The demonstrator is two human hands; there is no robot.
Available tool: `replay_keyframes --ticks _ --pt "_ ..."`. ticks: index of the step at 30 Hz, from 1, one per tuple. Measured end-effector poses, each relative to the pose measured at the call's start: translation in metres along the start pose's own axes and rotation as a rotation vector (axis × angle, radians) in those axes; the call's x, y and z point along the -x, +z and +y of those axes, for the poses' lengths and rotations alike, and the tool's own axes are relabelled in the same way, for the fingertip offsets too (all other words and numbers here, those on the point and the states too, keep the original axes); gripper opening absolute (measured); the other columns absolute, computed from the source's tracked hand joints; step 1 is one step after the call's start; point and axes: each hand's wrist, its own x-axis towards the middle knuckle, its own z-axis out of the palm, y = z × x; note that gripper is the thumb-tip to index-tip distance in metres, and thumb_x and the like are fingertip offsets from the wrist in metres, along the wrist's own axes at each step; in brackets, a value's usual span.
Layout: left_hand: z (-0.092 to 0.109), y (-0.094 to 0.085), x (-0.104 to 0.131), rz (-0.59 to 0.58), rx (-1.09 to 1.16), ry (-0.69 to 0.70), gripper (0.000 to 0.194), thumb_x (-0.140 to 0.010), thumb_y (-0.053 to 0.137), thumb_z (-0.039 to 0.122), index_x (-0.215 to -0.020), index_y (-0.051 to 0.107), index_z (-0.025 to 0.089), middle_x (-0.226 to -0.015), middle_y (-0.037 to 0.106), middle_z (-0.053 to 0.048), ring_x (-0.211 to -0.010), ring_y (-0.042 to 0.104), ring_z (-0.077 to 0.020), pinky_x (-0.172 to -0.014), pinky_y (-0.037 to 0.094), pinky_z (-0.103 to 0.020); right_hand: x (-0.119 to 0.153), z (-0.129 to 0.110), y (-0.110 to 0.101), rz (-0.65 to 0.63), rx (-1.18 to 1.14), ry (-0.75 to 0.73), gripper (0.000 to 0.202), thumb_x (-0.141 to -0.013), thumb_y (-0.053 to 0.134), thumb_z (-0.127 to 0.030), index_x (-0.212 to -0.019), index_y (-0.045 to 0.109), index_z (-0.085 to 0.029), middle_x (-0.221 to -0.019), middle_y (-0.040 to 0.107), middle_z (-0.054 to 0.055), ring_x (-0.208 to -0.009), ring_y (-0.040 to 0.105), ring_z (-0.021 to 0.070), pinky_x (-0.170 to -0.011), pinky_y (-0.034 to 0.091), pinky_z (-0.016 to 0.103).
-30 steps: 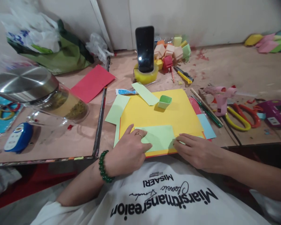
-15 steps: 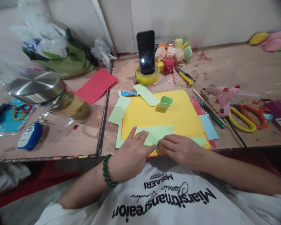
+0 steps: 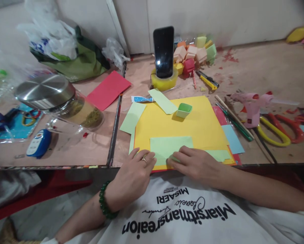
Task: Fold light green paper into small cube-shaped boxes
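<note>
A light green paper strip (image 3: 167, 145) lies on yellow sheets (image 3: 179, 128) at the table's front edge. My left hand (image 3: 135, 173), with a ring and a green bead bracelet, rests at the strip's left end, its fingers apart and flat. At the strip's right part is my right hand (image 3: 192, 164), fingers bent together on its lower edge; what is under the fingertips is partly hidden. A small green paper cup (image 3: 184, 110) stands on the yellow sheets, beside a pale green strip (image 3: 162, 101).
Behind stands a phone (image 3: 164, 51) in a yellow tape roll (image 3: 164, 82), near folded paper pieces (image 3: 190, 54). To the right lie a pink glue gun (image 3: 252, 105), sticks and scissors (image 3: 274, 130). A glass jar (image 3: 83, 113) and blue remote (image 3: 39, 143) are on the left.
My left hand has slid left and back off the middle of the green strip, uncovering more of it. My right hand stays on the strip's edge. The view has shifted slightly.
</note>
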Motion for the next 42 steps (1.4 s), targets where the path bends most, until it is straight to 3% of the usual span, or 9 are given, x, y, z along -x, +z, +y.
replay_keyframes --ticks 5,15,22,25,28,31,34,36,42 --pt "0.000 -0.002 -0.003 -0.020 0.017 -0.007 0.032 -0.078 0.048 0.009 -0.105 0.065 0.012 -0.108 0.067 -0.011 -0.100 0.057 -0.0256 -0.098 0.043 -0.046 -0.003 0.003 0.001 -0.012 -0.039 -0.030 0.022 -0.096 0.039 -0.015 -0.095 0.061 -0.012 -0.079 0.061 0.005 -0.068 0.047 0.0169 -0.056 0.039 0.029" --pt "-0.007 0.004 0.012 0.069 0.108 -0.064 0.041 -0.076 0.044 0.004 -0.108 0.066 0.016 -0.107 0.067 -0.010 -0.101 0.060 -0.0258 -0.098 0.042 -0.055 0.046 0.007 -0.015 0.007 -0.124 0.141 0.027 -0.093 0.034 -0.005 -0.098 0.060 -0.012 -0.091 0.066 0.010 -0.078 0.056 0.0176 -0.064 0.051 0.030" --pt "-0.020 0.013 -0.004 0.275 0.377 -0.269 0.018 -0.086 0.049 0.020 -0.100 0.060 0.015 -0.099 0.066 -0.010 -0.090 0.063 -0.0203 -0.077 0.053 -0.036 0.051 0.002 -0.016 0.156 -0.140 0.256 0.032 -0.087 0.037 0.001 -0.093 0.063 -0.016 -0.093 0.070 0.006 -0.082 0.062 0.0152 -0.069 0.057 0.029" --pt "-0.022 0.022 -0.019 0.286 0.460 -0.421 0.049 -0.078 0.066 0.033 -0.121 0.051 0.016 -0.098 0.064 -0.008 -0.083 0.062 -0.0192 -0.073 0.054 -0.035 0.047 0.002 -0.017 0.161 -0.156 0.296 0.030 -0.086 0.039 0.002 -0.090 0.063 -0.017 -0.088 0.070 0.005 -0.079 0.062 0.0145 -0.063 0.055 0.026" --pt "-0.021 0.030 -0.028 0.297 0.553 -0.444 0.057 -0.077 0.066 0.024 -0.130 0.044 0.017 -0.082 0.060 0.000 -0.066 0.057 -0.0122 -0.065 0.052 -0.027 0.044 0.004 -0.016 0.149 -0.168 0.312 0.029 -0.087 0.039 0.000 -0.086 0.062 -0.017 -0.084 0.070 0.005 -0.074 0.061 0.0144 -0.058 0.054 0.025" --pt "-0.016 0.029 -0.030 0.442 0.587 -0.372 0.041 -0.081 0.060 0.016 -0.121 0.051 0.017 -0.070 0.055 0.005 -0.058 0.053 -0.0089 -0.058 0.048 -0.022 0.039 0.004 -0.015 0.199 -0.151 0.343 0.027 -0.087 0.039 -0.001 -0.091 0.060 -0.017 -0.088 0.069 0.006 -0.076 0.061 0.0154 -0.059 0.054 0.026" --pt "-0.007 0.020 -0.027 0.657 0.451 -0.176 0.016 -0.084 0.057 0.011 -0.097 0.062 0.019 -0.073 0.059 0.001 -0.066 0.056 -0.0101 -0.061 0.047 -0.022 0.030 0.004 -0.017 0.396 0.015 0.389 0.025 -0.086 0.051 -0.007 -0.108 0.056 -0.015 -0.109 0.065 0.015 -0.099 0.060 0.0228 -0.077 0.056 0.037" --pt "0.002 0.013 -0.026 0.760 0.293 -0.007 0.021 -0.083 0.054 0.005 -0.095 0.062 0.019 -0.077 0.060 -0.002 -0.070 0.056 -0.0121 -0.062 0.046 -0.024 0.023 0.005 -0.020 0.494 0.148 0.389 0.032 -0.083 0.060 -0.010 -0.114 0.055 -0.016 -0.118 0.062 0.017 -0.113 0.056 0.0270 -0.090 0.051 0.045" --pt "0.013 0.013 -0.026 0.708 0.006 0.181 0.020 -0.085 0.050 0.007 -0.099 0.060 0.017 -0.074 0.064 -0.002 -0.067 0.053 -0.0148 -0.063 0.038 -0.031 0.014 0.008 -0.016 0.460 0.088 0.229 0.017 -0.086 0.054 -0.008 -0.094 0.061 -0.020 -0.099 0.072 0.007 -0.096 0.063 0.0217 -0.077 0.055 0.037"
